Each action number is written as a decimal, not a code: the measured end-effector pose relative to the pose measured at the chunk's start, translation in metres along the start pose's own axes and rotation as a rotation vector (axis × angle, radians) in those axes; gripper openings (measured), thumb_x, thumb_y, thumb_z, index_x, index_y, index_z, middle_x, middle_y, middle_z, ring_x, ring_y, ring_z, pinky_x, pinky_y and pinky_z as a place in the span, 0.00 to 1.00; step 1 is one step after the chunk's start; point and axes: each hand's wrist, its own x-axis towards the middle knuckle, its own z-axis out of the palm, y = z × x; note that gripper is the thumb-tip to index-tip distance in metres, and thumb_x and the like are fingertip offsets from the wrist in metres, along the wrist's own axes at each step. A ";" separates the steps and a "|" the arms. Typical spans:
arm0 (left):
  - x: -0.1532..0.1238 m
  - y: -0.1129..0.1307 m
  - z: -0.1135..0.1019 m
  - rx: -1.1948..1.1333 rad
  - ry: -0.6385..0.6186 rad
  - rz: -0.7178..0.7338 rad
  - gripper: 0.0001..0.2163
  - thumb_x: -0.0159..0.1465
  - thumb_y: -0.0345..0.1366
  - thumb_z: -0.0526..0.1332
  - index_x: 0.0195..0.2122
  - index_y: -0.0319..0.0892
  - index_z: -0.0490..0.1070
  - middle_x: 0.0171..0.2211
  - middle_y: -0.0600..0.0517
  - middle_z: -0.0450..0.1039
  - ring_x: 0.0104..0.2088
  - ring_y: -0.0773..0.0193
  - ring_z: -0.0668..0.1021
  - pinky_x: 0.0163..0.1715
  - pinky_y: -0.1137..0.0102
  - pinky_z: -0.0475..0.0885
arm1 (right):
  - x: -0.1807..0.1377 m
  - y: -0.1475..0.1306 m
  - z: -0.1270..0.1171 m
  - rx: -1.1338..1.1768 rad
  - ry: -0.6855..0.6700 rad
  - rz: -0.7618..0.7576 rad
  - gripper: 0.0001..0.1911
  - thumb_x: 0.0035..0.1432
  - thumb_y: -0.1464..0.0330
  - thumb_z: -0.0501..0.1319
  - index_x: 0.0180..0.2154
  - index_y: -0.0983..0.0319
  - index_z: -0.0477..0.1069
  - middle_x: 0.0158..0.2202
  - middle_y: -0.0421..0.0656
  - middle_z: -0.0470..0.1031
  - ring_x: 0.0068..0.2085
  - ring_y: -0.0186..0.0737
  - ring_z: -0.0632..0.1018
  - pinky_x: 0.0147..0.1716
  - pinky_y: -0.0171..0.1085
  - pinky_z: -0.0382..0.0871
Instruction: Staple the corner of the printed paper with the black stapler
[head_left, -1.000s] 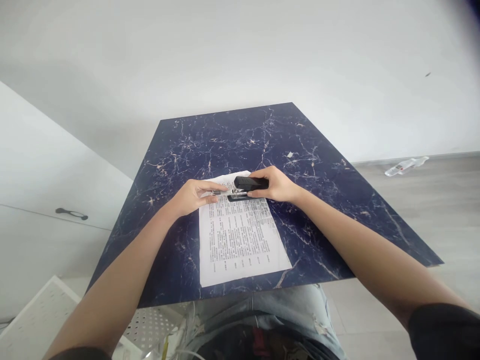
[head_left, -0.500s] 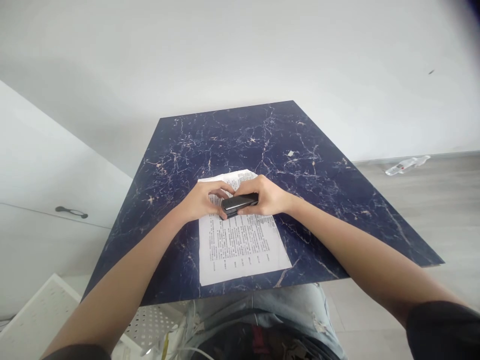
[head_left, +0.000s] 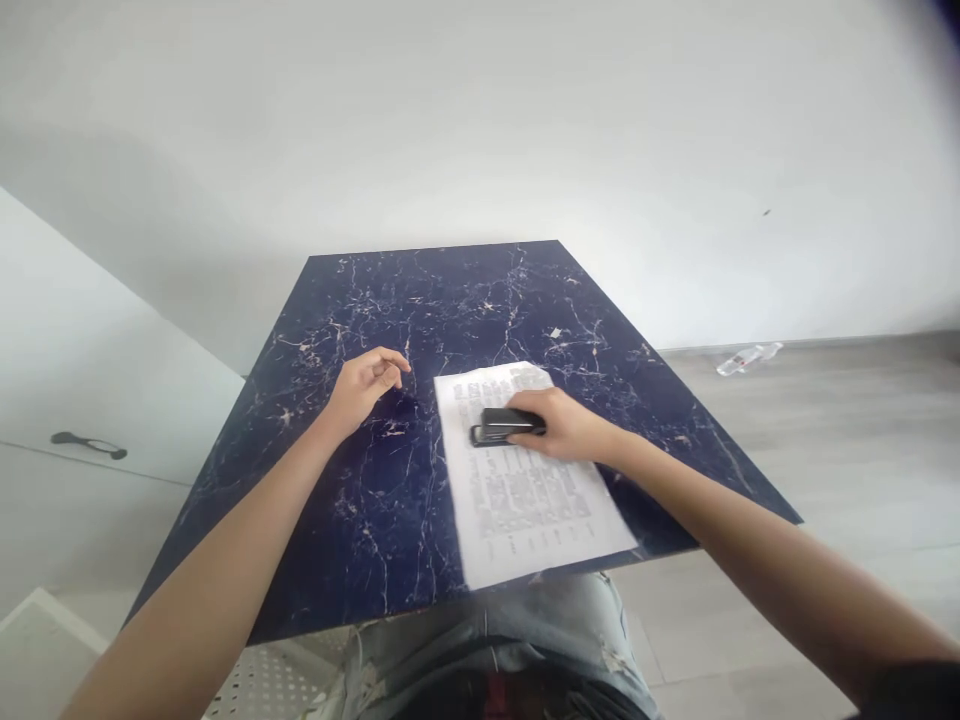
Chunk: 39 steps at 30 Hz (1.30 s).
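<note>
My right hand (head_left: 559,424) is closed around the back of a black stapler (head_left: 513,423), which is over the upper part of a printed sheet of paper (head_left: 525,510). The stapler's front end points left, and a gap shows between its top arm and base. Whether it rests on the paper or hovers just above it I cannot tell. Left of the sheet, my left hand (head_left: 369,385) is held over the table with its fingers loosely curled and apart, holding nothing.
The dark blue marbled table (head_left: 360,540) has a small pale scrap (head_left: 556,333) beyond the paper. A clear plastic bottle (head_left: 748,358) lies on the floor by the wall at right. White perforated furniture (head_left: 266,685) is under the near left edge.
My left hand has let go of the stapler's front and moved left, off the paper. The right hand keeps the stapler. The stapler and paper appear further right as the view shifts.
</note>
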 end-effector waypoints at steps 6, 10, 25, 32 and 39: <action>0.003 -0.003 0.000 0.021 -0.078 -0.022 0.15 0.70 0.52 0.66 0.43 0.45 0.82 0.31 0.51 0.76 0.34 0.59 0.78 0.42 0.63 0.71 | -0.056 0.058 -0.048 0.180 0.157 0.226 0.28 0.65 0.44 0.63 0.55 0.56 0.76 0.54 0.51 0.81 0.50 0.56 0.83 0.46 0.52 0.79; 0.006 -0.013 -0.007 -0.070 0.049 -0.011 0.16 0.69 0.52 0.67 0.38 0.44 0.83 0.30 0.50 0.75 0.32 0.61 0.76 0.39 0.65 0.70 | -0.031 0.095 -0.066 -0.021 0.419 0.285 0.36 0.73 0.40 0.42 0.64 0.51 0.72 0.74 0.48 0.63 0.74 0.62 0.63 0.70 0.63 0.62; 0.001 -0.035 -0.136 -0.749 0.978 -0.099 0.13 0.65 0.46 0.70 0.35 0.44 0.71 0.28 0.56 0.69 0.24 0.71 0.69 0.27 0.74 0.66 | 0.182 0.006 0.061 -0.367 -0.071 0.105 0.53 0.68 0.34 0.47 0.78 0.61 0.47 0.80 0.55 0.32 0.78 0.72 0.38 0.70 0.77 0.28; 0.003 -0.025 -0.121 -0.695 0.896 -0.075 0.13 0.62 0.42 0.72 0.33 0.43 0.69 0.27 0.57 0.66 0.24 0.71 0.67 0.27 0.73 0.65 | 0.254 -0.055 0.114 -0.315 -0.140 -0.113 0.51 0.70 0.38 0.51 0.77 0.67 0.49 0.80 0.57 0.35 0.78 0.74 0.40 0.67 0.80 0.28; 0.007 -0.021 -0.109 -0.563 0.845 -0.037 0.14 0.60 0.44 0.72 0.30 0.43 0.68 0.26 0.57 0.65 0.23 0.72 0.65 0.27 0.74 0.64 | 0.216 -0.047 0.097 -0.241 -0.118 -0.398 0.30 0.80 0.52 0.45 0.74 0.54 0.59 0.80 0.43 0.47 0.80 0.55 0.45 0.74 0.69 0.33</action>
